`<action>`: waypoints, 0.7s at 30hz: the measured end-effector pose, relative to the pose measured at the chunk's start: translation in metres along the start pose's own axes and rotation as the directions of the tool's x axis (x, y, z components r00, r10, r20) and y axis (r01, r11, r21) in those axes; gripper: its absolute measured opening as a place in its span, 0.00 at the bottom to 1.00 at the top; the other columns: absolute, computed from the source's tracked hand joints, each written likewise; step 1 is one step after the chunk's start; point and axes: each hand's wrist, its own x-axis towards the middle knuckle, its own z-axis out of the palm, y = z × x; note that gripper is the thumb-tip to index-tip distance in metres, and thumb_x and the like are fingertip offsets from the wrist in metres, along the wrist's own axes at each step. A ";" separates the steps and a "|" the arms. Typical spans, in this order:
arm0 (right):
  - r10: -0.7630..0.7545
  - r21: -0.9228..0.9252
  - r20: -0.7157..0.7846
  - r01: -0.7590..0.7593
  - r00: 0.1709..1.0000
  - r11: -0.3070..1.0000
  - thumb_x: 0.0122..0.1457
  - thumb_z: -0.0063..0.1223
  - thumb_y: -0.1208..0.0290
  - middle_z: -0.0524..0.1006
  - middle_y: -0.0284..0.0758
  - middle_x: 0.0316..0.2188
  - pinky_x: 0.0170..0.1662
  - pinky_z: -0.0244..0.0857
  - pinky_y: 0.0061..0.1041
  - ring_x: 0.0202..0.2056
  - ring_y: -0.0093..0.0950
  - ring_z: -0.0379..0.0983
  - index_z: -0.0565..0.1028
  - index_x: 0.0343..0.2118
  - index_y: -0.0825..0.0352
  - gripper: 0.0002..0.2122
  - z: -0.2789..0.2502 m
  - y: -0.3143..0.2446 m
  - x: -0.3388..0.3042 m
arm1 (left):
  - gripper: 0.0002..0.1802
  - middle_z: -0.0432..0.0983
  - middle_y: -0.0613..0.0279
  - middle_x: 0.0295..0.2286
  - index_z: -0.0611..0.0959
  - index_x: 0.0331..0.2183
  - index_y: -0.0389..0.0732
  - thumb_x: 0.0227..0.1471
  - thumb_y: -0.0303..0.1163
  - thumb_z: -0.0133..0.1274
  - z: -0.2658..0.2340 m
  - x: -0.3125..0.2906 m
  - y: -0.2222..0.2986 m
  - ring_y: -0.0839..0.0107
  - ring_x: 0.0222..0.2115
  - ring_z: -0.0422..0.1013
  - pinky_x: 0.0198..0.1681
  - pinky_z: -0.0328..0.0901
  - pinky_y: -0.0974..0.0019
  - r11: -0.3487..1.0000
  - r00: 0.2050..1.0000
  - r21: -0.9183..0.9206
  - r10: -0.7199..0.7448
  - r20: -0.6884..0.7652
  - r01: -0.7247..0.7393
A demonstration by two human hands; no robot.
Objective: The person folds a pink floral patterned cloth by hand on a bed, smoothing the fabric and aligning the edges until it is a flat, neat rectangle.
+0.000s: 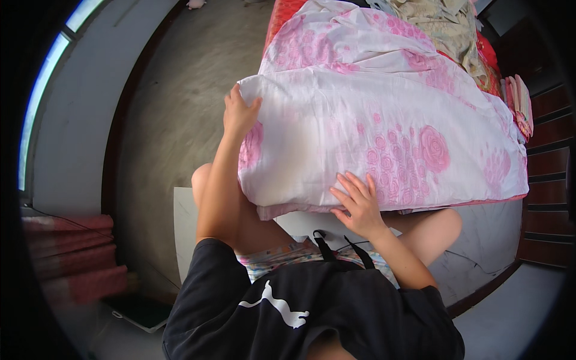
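Note:
A white bed sheet [336, 126] printed with pink roses lies spread over the near part of the bed, its folded layers bunched into wrinkles farther back. My left hand [241, 114] is at the sheet's left edge, near a corner. Its fingers curl round that edge, and the thumb rests on the cloth's top side. Palm down, my right hand [360, 207] touches the sheet's near edge with its fingers spread apart. A thin pinkish layer shows beneath the cloth along this near edge.
A crumpled beige patterned cloth [447, 30] lies at the far right of the bed, by folded pink fabric [519, 105]. Dark wooden slatted furniture [545, 174] stands right. At the lower left is a red folded stack [75, 252]. Grey floor [174, 102] runs along the left.

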 end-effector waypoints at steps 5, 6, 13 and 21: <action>-0.039 0.062 -0.171 0.050 0.985 0.997 0.48 0.54 0.79 0.75 0.34 0.44 0.58 0.49 0.47 0.51 0.33 0.67 0.75 0.34 0.65 0.09 -0.005 0.008 0.010 | 0.40 0.64 0.42 0.47 0.60 0.56 0.37 0.44 0.34 0.59 -0.031 -0.020 -0.016 0.54 0.42 0.70 0.44 0.66 0.58 0.998 0.969 -0.060 -0.017 0.245 0.033; -0.042 0.074 -0.176 0.055 0.984 0.996 0.48 0.54 0.79 0.75 0.34 0.44 0.58 0.49 0.47 0.51 0.33 0.67 0.75 0.34 0.65 0.09 -0.017 0.005 0.014 | 0.39 0.66 0.46 0.44 0.59 0.56 0.36 0.45 0.32 0.58 -0.045 -0.028 -0.010 0.60 0.39 0.70 0.41 0.67 0.61 0.960 0.948 -0.246 -0.048 0.314 0.130; -0.171 0.167 -0.116 0.189 0.978 0.968 0.50 0.53 0.80 0.77 0.36 0.40 0.52 0.60 0.39 0.47 0.35 0.71 0.75 0.35 0.67 0.08 -0.040 0.010 -0.018 | 0.34 0.69 0.51 0.39 0.60 0.56 0.35 0.49 0.27 0.55 -0.072 -0.122 -0.035 0.74 0.27 0.70 0.29 0.69 0.71 0.894 0.970 -0.409 -0.094 0.225 0.182; 0.235 0.455 -0.116 -0.159 0.965 0.876 0.56 0.50 0.76 0.77 0.41 0.30 0.32 0.66 0.26 0.29 0.33 0.74 0.76 0.38 0.67 0.08 -0.044 0.013 0.017 | 0.45 0.64 0.43 0.44 0.54 0.58 0.34 0.42 0.27 0.60 -0.014 -0.251 -0.029 0.52 0.46 0.64 0.47 0.63 0.58 0.979 0.990 -0.153 0.141 0.030 -0.134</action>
